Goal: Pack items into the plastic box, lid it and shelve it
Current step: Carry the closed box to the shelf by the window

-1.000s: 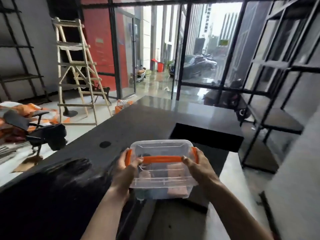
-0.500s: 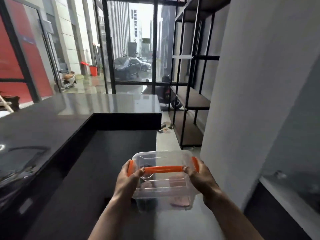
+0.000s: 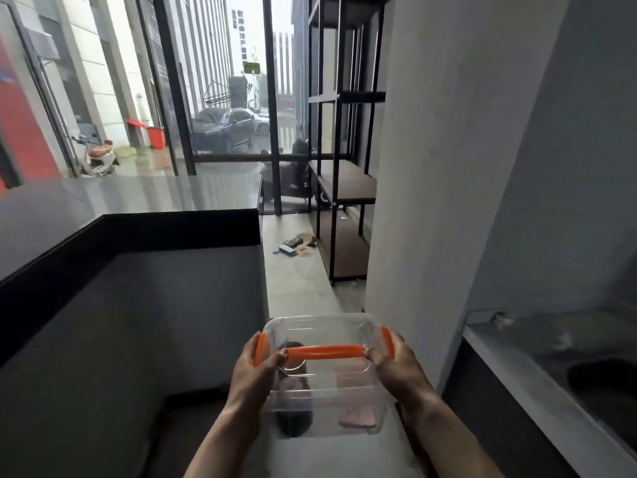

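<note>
The clear plastic box (image 3: 324,401) hangs in the air low in the middle of the view, its lid on and its orange handle (image 3: 325,352) lying across the top. My left hand (image 3: 253,370) grips its left side by the orange clip. My right hand (image 3: 401,369) grips the right side by the other clip. Through the clear walls I see a dark round item and a pinkish flat item inside. The black metal shelf rack (image 3: 344,188) stands ahead on the right, its brown boards bare.
A black counter (image 3: 131,305) runs along my left with a raised ledge. A grey pillar (image 3: 441,167) rises on the right, with a grey sink counter (image 3: 558,370) beyond it. A narrow floor aisle leads ahead, with small debris (image 3: 296,244) by the rack. Glass wall behind.
The view has swung to the right, away from the ladder and counter and toward the rack and pillar. Both hands kept their hold on the box, which moved along with me.
</note>
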